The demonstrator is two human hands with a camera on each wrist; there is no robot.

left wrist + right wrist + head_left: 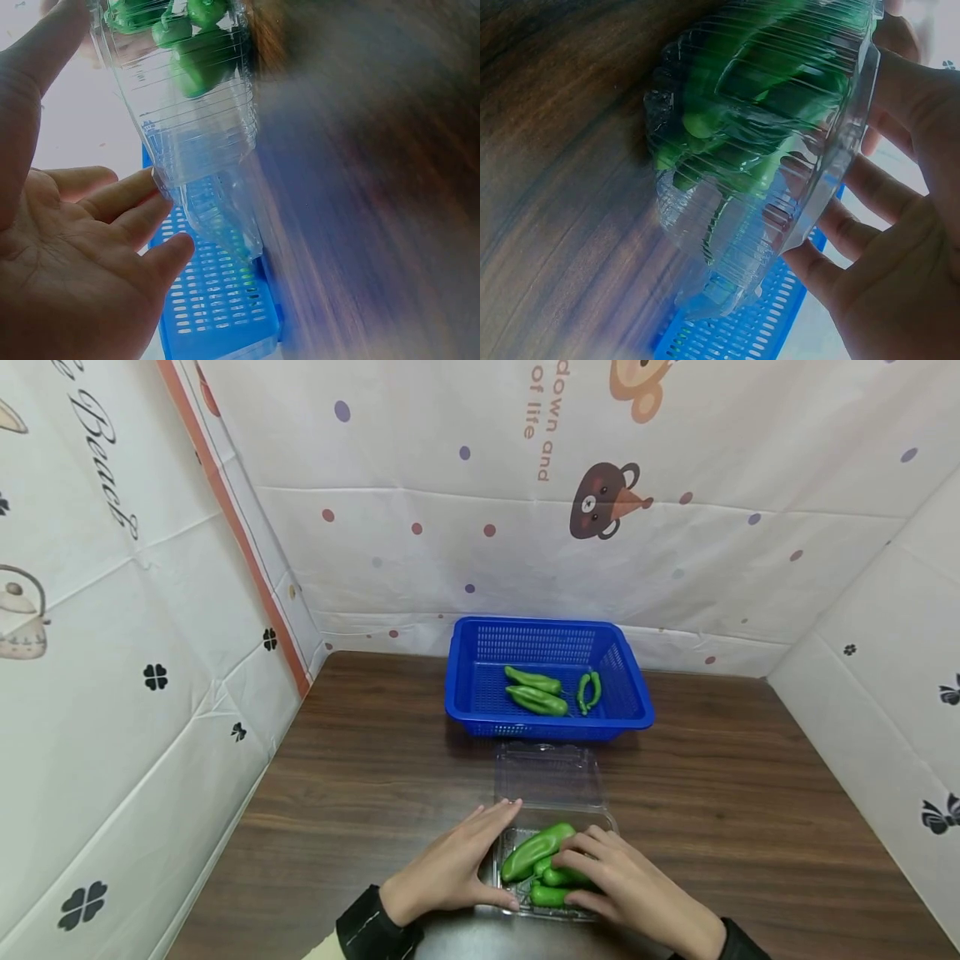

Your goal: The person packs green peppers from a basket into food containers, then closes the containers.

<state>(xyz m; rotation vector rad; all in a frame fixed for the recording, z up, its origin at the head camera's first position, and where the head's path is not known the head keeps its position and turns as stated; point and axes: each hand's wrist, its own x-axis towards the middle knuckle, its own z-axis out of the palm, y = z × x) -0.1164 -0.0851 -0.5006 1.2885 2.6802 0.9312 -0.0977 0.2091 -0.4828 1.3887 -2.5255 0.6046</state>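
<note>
On the table, a clear plastic clamshell container (506,843) stands with its lid (547,777) folded back, away from me. Several green peppers (536,852) lie inside. My left hand (453,864) is spread along the container's left side, fingers extended and thumb at the near left corner; in the left wrist view its fingertips (161,180) are right at the rim. My right hand (630,881) reaches in over the right rim, its curled fingers and thumb gripping a green pepper (558,875). The right fingertips show through the clear wall (832,195) in the right wrist view.
A blue perforated plastic basket (465,685) stands behind the container, close to the lid. It holds two larger green peppers (536,700) and two small thin ones (588,692). White printed sheets (420,560) enclose the brown wooden table (345,793) at the back and sides.
</note>
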